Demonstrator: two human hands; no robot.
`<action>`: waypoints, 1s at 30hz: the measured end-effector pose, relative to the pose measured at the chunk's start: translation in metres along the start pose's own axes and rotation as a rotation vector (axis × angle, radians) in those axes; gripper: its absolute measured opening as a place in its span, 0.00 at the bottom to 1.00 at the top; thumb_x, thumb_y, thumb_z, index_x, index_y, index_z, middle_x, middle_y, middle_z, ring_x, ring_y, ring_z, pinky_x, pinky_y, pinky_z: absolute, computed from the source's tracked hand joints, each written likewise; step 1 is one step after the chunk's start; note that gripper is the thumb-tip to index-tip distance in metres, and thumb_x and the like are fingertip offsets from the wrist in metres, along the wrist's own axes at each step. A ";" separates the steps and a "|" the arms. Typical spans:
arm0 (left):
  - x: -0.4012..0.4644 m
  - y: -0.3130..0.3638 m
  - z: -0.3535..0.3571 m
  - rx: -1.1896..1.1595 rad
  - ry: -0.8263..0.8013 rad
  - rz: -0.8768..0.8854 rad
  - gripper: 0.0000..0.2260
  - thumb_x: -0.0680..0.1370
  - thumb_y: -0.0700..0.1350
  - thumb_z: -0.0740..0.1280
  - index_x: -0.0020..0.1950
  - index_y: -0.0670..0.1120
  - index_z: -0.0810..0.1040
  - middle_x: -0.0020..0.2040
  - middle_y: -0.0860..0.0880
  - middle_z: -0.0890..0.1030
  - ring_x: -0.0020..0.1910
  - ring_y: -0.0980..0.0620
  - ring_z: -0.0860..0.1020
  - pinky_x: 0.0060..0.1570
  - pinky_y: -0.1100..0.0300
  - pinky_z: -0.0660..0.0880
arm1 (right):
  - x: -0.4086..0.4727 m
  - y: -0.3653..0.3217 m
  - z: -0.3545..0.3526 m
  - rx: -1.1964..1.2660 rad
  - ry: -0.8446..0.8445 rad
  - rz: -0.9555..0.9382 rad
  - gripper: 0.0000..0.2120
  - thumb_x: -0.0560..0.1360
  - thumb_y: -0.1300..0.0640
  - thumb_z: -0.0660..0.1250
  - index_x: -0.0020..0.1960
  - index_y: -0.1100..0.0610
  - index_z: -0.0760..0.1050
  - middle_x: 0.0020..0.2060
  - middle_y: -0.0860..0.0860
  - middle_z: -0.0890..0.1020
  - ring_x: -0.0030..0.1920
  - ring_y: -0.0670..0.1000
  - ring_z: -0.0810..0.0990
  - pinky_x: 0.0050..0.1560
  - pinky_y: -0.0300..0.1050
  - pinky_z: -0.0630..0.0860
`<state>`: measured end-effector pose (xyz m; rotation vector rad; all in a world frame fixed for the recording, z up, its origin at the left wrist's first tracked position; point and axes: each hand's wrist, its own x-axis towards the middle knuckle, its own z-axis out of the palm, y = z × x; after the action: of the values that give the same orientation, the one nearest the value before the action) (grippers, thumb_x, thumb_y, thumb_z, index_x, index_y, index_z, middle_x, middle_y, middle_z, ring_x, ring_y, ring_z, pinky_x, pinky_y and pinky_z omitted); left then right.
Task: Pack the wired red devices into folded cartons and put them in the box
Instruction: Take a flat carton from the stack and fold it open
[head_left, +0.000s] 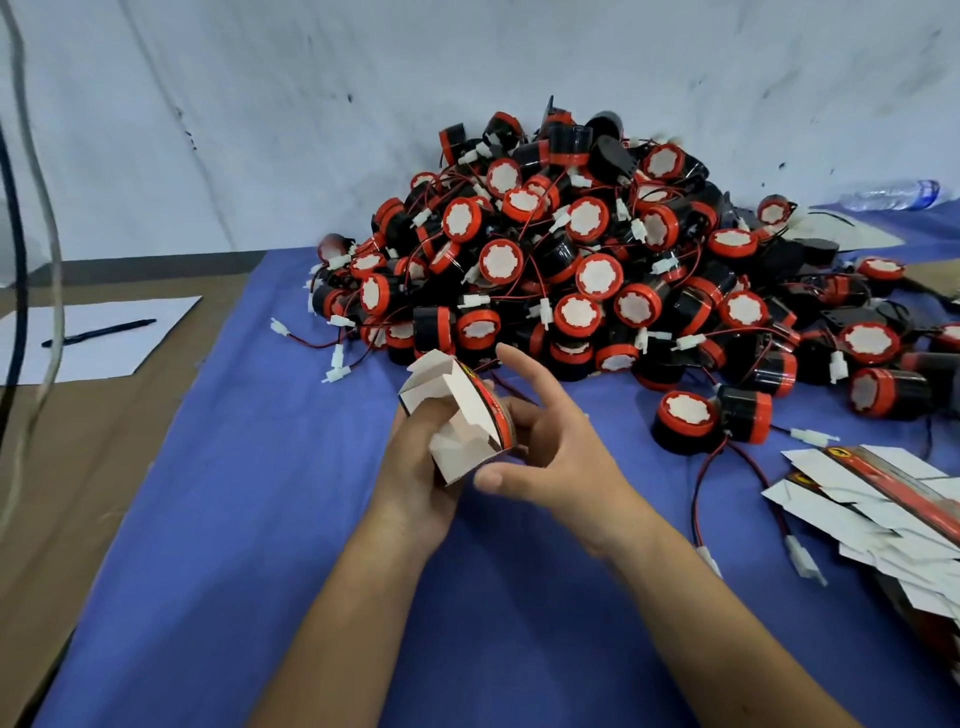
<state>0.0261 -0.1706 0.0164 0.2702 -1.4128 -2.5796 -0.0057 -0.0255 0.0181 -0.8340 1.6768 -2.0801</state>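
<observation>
Left hand grips carton; right hand loosely cups it.

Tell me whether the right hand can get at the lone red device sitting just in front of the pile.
Probably yes. The red device sits apart on the blue cloth, to the right of the right hand, with nothing between them. That hand only steadies the carton, which the left hand grips.

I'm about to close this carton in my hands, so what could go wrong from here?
1. The carton has its flaps open in the left hand; a loose grip could crush them.
2. The right hand works close to the pile; a snagged wire might drag devices along.
3. The loose wire by the flat cartons could catch your wrist.
</observation>
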 end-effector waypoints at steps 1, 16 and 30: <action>0.000 0.000 0.000 0.001 -0.003 -0.009 0.28 0.73 0.49 0.69 0.72 0.41 0.74 0.62 0.38 0.83 0.55 0.43 0.85 0.44 0.54 0.83 | 0.000 0.002 0.003 -0.060 0.053 -0.016 0.48 0.64 0.53 0.83 0.78 0.44 0.63 0.55 0.54 0.86 0.59 0.55 0.84 0.64 0.55 0.79; -0.006 -0.003 0.010 0.083 -0.113 0.081 0.16 0.78 0.57 0.68 0.63 0.54 0.81 0.58 0.45 0.85 0.55 0.48 0.85 0.50 0.52 0.82 | 0.003 0.020 0.011 -0.358 0.196 -0.204 0.42 0.77 0.59 0.74 0.79 0.36 0.55 0.54 0.39 0.82 0.59 0.47 0.82 0.56 0.37 0.79; -0.006 -0.012 0.013 0.097 0.003 0.301 0.13 0.78 0.47 0.65 0.62 0.53 0.80 0.60 0.45 0.83 0.55 0.46 0.83 0.46 0.51 0.82 | -0.004 0.005 0.024 -0.256 0.102 -0.144 0.31 0.82 0.55 0.64 0.82 0.46 0.57 0.77 0.43 0.67 0.78 0.49 0.66 0.75 0.57 0.68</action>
<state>0.0274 -0.1519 0.0137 0.0670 -1.4554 -2.2725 0.0120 -0.0432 0.0160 -0.9665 2.0241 -2.0585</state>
